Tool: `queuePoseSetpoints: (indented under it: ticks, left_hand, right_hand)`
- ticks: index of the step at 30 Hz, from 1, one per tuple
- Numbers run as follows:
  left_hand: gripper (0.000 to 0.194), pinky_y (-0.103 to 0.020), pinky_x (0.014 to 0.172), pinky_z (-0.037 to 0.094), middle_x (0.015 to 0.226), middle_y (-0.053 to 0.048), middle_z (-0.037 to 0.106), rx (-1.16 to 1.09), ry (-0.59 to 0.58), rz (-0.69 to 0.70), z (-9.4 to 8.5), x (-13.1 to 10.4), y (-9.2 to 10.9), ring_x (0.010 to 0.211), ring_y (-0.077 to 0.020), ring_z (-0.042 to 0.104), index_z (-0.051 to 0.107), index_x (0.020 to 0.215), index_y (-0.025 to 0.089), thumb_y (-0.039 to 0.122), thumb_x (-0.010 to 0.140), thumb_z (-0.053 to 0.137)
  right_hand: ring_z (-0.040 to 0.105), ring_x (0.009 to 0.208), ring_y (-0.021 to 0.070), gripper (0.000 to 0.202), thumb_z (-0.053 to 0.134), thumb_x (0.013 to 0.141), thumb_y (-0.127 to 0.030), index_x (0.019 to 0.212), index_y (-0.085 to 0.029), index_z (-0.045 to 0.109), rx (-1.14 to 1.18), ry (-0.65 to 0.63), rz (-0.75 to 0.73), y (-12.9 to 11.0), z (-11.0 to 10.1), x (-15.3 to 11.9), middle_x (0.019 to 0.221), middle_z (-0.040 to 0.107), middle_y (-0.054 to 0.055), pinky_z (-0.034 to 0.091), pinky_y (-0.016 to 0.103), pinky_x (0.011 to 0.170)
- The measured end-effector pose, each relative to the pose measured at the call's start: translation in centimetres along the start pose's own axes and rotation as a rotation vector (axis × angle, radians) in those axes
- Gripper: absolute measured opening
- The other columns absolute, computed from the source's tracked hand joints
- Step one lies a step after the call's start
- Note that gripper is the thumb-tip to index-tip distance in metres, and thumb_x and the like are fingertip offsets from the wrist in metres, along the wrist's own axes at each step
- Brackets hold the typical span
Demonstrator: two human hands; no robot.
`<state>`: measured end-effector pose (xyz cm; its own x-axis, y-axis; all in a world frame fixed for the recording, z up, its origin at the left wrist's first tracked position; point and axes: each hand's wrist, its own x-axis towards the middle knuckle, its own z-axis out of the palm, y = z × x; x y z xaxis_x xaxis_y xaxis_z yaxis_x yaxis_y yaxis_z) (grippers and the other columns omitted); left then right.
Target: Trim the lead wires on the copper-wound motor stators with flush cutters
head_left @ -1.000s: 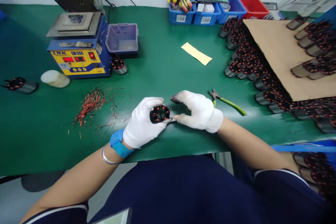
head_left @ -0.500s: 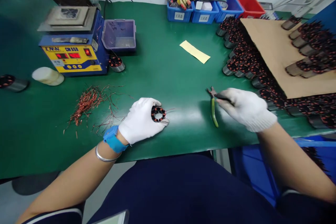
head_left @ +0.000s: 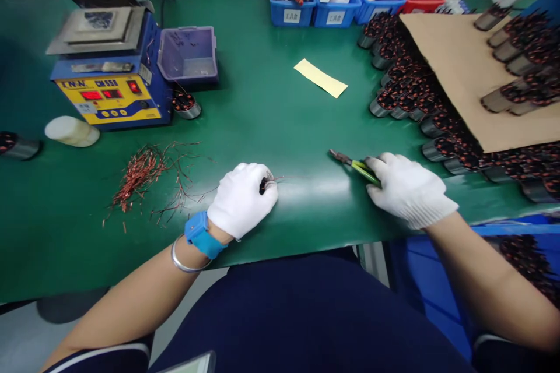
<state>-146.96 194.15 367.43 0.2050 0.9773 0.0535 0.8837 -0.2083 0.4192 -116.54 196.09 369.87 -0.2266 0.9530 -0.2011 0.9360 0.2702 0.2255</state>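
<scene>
White gloves cover both my hands. My left hand (head_left: 245, 198) is wrapped round a small round motor coil (head_left: 263, 185) near the front edge of the green table; a thin wire sticks out of it to the right. Most of the coil is hidden by the fingers. To the right, my right hand (head_left: 405, 189) grips the green-handled cutters (head_left: 362, 169), whose jaws point up and left, away from the coil. A pile of cut copper wire bits (head_left: 140, 176) lies left of my left hand.
A blue and yellow soldering unit (head_left: 111, 93), a purple bin (head_left: 188, 55) and a single coil (head_left: 186, 105) stand back left. A yellow paper strip (head_left: 321, 77) lies mid-table. Many coils (head_left: 406, 96) and a cardboard sheet (head_left: 459, 81) fill the right. Blue bins (head_left: 292, 14) line the back.
My right hand has closed round the cutters' handles, and the cutters have turned from upright to slanting up-left. My left hand has rolled over the coil, so less of its face shows.
</scene>
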Motion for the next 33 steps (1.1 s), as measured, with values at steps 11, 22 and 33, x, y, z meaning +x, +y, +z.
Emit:
queuePoseSetpoints:
  ticks: [11,22,33]
  left_hand:
    - [0.019,-0.033,0.072,0.041,0.083,-0.002,0.066,-0.047,-0.022,-0.002,0.4,0.3,-0.4,0.083,-0.0218,0.060,0.063,0.083,0.021,0.034,0.089,0.050]
    - [0.019,-0.031,0.070,0.039,0.084,-0.002,0.066,-0.064,-0.012,0.042,0.4,0.2,-0.6,0.081,-0.0200,0.059,0.064,0.091,0.021,0.034,0.091,0.049]
    - [0.018,-0.035,0.072,0.045,0.082,-0.003,0.067,-0.087,-0.032,0.046,0.5,0.4,-0.6,0.082,-0.0222,0.061,0.065,0.085,0.021,0.032,0.087,0.052]
  right_hand:
    - [0.061,0.093,0.0231,0.062,0.047,0.085,-0.026,0.144,-0.018,0.028,1.078,0.092,-0.264,-3.3,2.0,0.5,0.110,0.058,0.011,0.052,0.041,0.080]
    - [0.062,0.085,0.0186,0.060,0.064,0.069,-0.032,0.124,-0.021,0.044,1.675,-0.881,-0.231,-8.3,-2.0,0.4,0.096,0.053,0.004,0.057,0.033,0.067]
    - [0.059,0.063,0.0133,0.046,0.054,0.079,-0.028,0.125,-0.026,0.047,1.341,-0.809,-0.149,-9.6,-3.0,1.2,0.079,0.059,0.000,0.054,0.028,0.058]
